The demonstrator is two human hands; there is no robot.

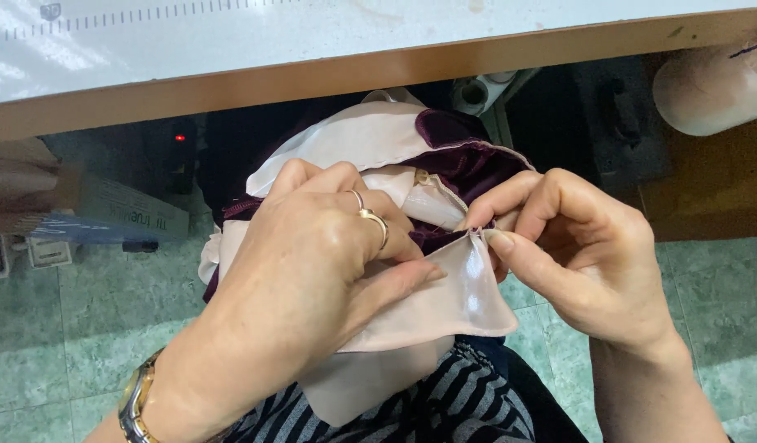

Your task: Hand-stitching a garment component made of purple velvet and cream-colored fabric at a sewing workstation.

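Note:
My left hand, with rings on two fingers and a gold watch at the wrist, lies over a bundle of pale pink satin fabric lined with dark purple velvet. Its thumb presses the pink cloth flat. My right hand pinches the gathered edge of the same fabric between thumb and forefinger, just right of the left thumb. The bundle rests on my lap, over a black and grey striped garment.
A wooden-edged white table top with a printed ruler runs across the top. Below it are a small red light, a box at left, a pale rounded object at upper right, and a green tiled floor.

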